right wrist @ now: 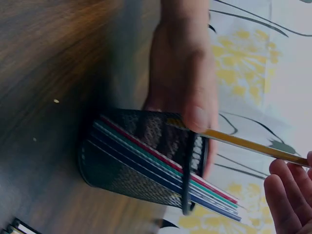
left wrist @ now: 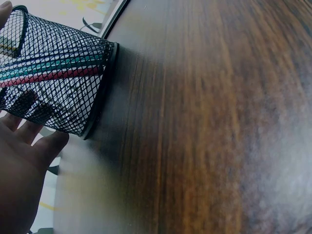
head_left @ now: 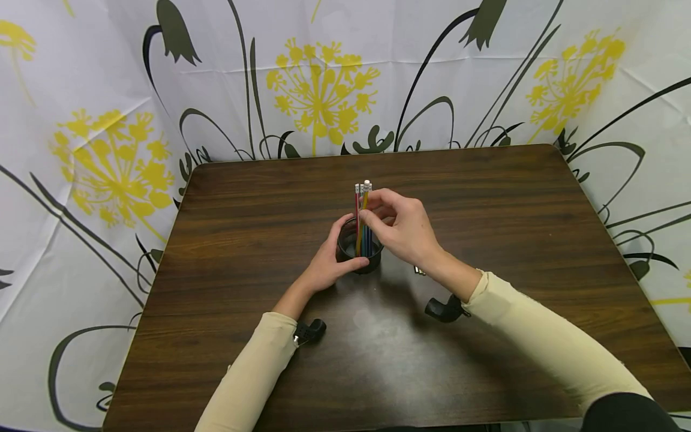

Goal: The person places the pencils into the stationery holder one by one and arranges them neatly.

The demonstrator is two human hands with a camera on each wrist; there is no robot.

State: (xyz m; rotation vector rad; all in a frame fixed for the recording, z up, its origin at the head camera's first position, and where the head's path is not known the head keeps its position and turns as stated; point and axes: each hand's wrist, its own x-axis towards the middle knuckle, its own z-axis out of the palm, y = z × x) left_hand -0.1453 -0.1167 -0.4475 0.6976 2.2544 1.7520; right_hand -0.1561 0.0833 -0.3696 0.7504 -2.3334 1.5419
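Note:
A black mesh pencil cup (head_left: 368, 267) stands upright on the table. My left hand (head_left: 323, 264) holds it from the left, thumb at the near side and fingers around the far side. In the right wrist view, a red pencil (right wrist: 146, 146), a green pencil and dark blue pencils lean together inside the cup. My right hand (head_left: 408, 229) is above the cup's right side and pinches a yellow pencil (right wrist: 243, 143) near its eraser end. The yellow pencil's lower part is inside the cup, partly hidden behind my left thumb in the right wrist view.
A small shiny metal-and-black object (head_left: 419, 270) lies on the brown wood-grain table (head_left: 243, 240), partly hidden under my right wrist. Black wrist cameras (head_left: 310, 332) sit on both sleeves. A white cloth with yellow and grey flowers (head_left: 324, 90) hangs behind the table.

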